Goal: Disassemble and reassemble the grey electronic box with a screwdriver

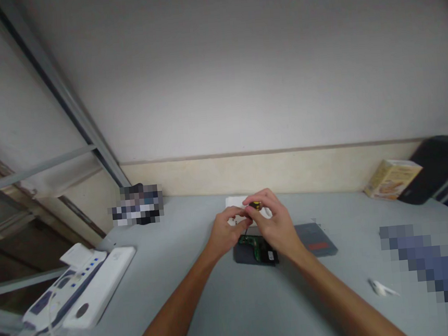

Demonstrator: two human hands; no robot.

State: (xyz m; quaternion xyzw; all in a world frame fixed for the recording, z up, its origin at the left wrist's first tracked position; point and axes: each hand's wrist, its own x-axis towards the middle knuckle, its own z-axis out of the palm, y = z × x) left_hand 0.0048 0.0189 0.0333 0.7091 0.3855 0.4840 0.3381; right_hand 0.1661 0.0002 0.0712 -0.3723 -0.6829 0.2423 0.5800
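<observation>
In the head view an opened dark device (243, 258) lies on the table, with a green circuit board (256, 249) and black parts exposed. Above it, my right hand (273, 221) is closed around the black-and-yellow handle of a small screwdriver (255, 205). The thin shaft points down at the board's upper edge; whether the tip touches is too small to tell. My left hand (228, 229) has thumb and fingers pinched together low on the screwdriver, close to the right fingertips. Behind both hands lies a white sheet or tray (233, 202) with small dark specks, partly hidden.
A flat dark grey panel (315, 238) lies right of the device. On the left are a white power strip (71, 280) with a cable and a long white box (101, 288). A yellow box (393, 179) stands back right; a small white object (381, 287) lies front right.
</observation>
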